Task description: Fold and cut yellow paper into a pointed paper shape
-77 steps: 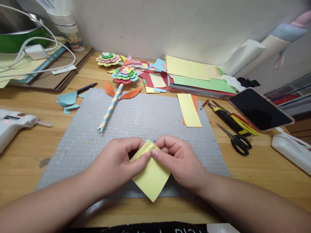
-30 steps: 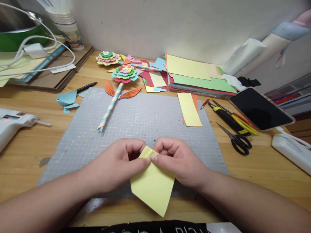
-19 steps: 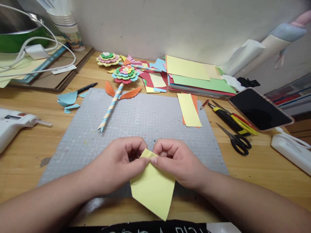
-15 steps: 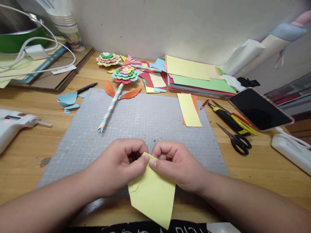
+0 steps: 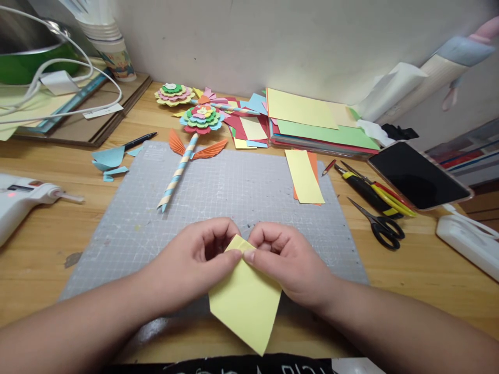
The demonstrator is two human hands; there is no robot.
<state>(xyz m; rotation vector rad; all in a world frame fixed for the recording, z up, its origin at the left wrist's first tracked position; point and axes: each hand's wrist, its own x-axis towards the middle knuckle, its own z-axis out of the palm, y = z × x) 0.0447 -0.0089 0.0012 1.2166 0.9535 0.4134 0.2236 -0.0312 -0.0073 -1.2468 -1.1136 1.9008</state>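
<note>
A piece of yellow paper (image 5: 245,301) is held near the front edge of the grey cutting mat (image 5: 128,249), one corner pointing down toward me. My left hand (image 5: 205,249) pinches its upper edge, thumb on the front and fingers curled behind. Close beside it, my right hand (image 5: 286,254) grips the same edge, the two thumb tips almost touching. A narrow fold line shows along the top. The fingertips behind the paper are hidden. Farther up the mat lies a paper flower (image 5: 201,118) on a striped paper stem (image 5: 178,174) with orange pleated leaves (image 5: 210,149).
Yellow and orange paper strips (image 5: 304,176) lie at the mat's right. Beyond them are scissors (image 5: 380,226), a utility knife (image 5: 368,192) and a phone (image 5: 421,174). A glue gun (image 5: 27,200) lies left. Coloured paper (image 5: 323,132) is stacked at the back.
The yellow paper has shifted slightly upward in my fingers, and more of its top corner shows above the thumbs. The small flap at its left side is no longer visible.
</note>
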